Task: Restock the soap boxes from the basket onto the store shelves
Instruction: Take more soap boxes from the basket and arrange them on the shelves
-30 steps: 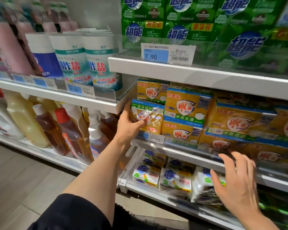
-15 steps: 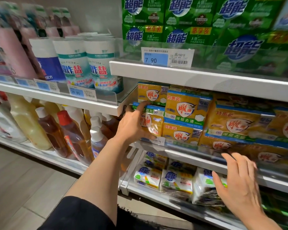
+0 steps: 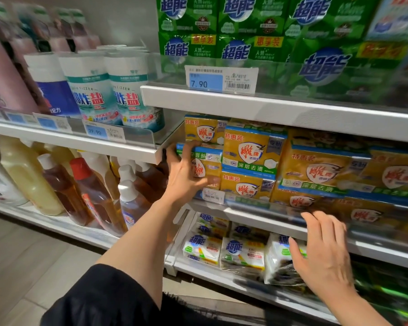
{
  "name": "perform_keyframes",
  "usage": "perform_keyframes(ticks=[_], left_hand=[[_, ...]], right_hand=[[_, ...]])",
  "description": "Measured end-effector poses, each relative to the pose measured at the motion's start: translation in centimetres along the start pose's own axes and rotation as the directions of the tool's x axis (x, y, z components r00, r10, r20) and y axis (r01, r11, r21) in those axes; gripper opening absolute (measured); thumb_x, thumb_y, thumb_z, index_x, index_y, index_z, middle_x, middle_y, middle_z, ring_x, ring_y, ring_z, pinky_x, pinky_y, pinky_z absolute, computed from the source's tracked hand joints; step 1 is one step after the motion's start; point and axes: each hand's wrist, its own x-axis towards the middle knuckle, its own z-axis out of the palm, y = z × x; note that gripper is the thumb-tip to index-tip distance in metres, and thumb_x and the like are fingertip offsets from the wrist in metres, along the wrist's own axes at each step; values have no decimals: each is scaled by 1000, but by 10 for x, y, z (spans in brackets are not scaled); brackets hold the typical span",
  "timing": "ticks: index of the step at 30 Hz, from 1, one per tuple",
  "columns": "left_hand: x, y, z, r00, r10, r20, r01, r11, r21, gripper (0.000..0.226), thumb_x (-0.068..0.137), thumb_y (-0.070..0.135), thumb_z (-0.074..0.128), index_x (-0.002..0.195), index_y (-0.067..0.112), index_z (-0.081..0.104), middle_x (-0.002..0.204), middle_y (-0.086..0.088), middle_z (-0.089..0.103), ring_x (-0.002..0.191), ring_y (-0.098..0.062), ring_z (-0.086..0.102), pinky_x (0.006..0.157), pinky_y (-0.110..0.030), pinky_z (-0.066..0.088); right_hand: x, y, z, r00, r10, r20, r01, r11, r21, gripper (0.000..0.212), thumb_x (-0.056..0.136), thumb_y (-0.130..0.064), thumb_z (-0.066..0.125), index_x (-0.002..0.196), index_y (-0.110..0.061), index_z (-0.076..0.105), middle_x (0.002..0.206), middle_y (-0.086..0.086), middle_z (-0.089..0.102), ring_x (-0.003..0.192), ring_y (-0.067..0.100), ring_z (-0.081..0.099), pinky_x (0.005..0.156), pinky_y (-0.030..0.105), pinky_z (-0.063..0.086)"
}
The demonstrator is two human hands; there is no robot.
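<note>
Your left hand (image 3: 186,175) grips yellow soap box (image 3: 205,168) at shelf (image 3: 257,211) left end | stacked boxes (image 3: 252,151) just beside | right hand (image 3: 325,252) open, fingers on shelf edge

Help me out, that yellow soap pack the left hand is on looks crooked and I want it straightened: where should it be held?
Grip the yellow soap pack across its top and bottom edges at the left end, from the open front-left. Its right side abuts the neighbouring pack. The left hand already wraps it there.

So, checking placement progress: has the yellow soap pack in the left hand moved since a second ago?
Yes. The yellow soap pack has gone deeper, against the stacked yellow packs, gripped by the left hand.
</note>
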Motion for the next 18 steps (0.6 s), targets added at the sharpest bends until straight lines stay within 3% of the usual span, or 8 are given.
perform_keyframes(ticks=[3, 5, 9, 11, 14, 16, 18], left_hand=[[1, 1, 9, 999, -11, -46, 19, 985, 173, 89, 66, 38, 86, 130, 4, 36, 136, -21, 27, 128, -39, 28, 109, -50, 35], [-1, 2, 10, 999, -7, -43, 20, 948, 317, 88, 68, 52, 79, 126, 0, 39, 129, -21, 35, 119, -37, 34, 102, -50, 35], [-14, 2, 8, 988, 40, -148, 19, 926, 377, 98, 66, 78, 56, 129, 5, 46, 126, -18, 46, 113, -36, 43, 98, -48, 37], [-27, 9, 14, 983, 44, -176, 32, 913, 406, 86, 77, 68, 58, 136, 7, 45, 137, -17, 45, 125, -36, 37, 107, -50, 32], [-53, 38, 33, 964, -74, -255, 165, 920, 355, 72, 85, 28, 71, 143, 3, 37, 149, -19, 36, 141, -38, 24, 117, -51, 21], [-73, 69, 49, 948, -127, -293, 207, 943, 261, 71, 84, 15, 71, 143, 0, 35, 149, -21, 33, 141, -36, 26, 116, -49, 25], [-94, 102, 68, 947, -56, -317, 119, 976, 182, 70, 81, 10, 72, 140, -1, 35, 143, -20, 35, 135, -34, 33, 111, -47, 34]], right_hand=[[0, 0, -1, 1000, 1, 10, -1, 1000, -1, 72, 58, -14, 86, 119, -1, 49, 114, 19, 53, 107, 37, 45, 95, 60, 43], [-1, 0, -3, 1000, -3, 19, 3, 1000, -3, 72, 57, -14, 86, 118, 0, 50, 114, 19, 53, 107, 36, 45, 93, 59, 44], [-1, 1, -9, 998, -9, 56, 8, 1000, 21, 75, 58, -16, 87, 121, -3, 48, 116, 16, 55, 110, 31, 43, 95, 55, 46], [-2, 4, -16, 994, -13, 105, 8, 999, 45, 77, 59, -18, 87, 125, -6, 50, 120, 12, 57, 115, 27, 41, 97, 50, 43], [-7, 12, -34, 981, -24, 193, -8, 987, 163, 78, 73, -21, 80, 141, -14, 43, 140, 6, 48, 133, 19, 34, 110, 41, 27], [-13, 20, -51, 976, -67, 207, 20, 975, 221, 74, 83, -24, 71, 147, -18, 34, 150, -2, 35, 141, 13, 24, 116, 33, 9], [-21, 32, -72, 981, -70, 182, 28, 975, 222, 72, 86, -24, 67, 148, -18, 32, 150, -10, 27, 143, 8, 17, 117, 28, 0]])
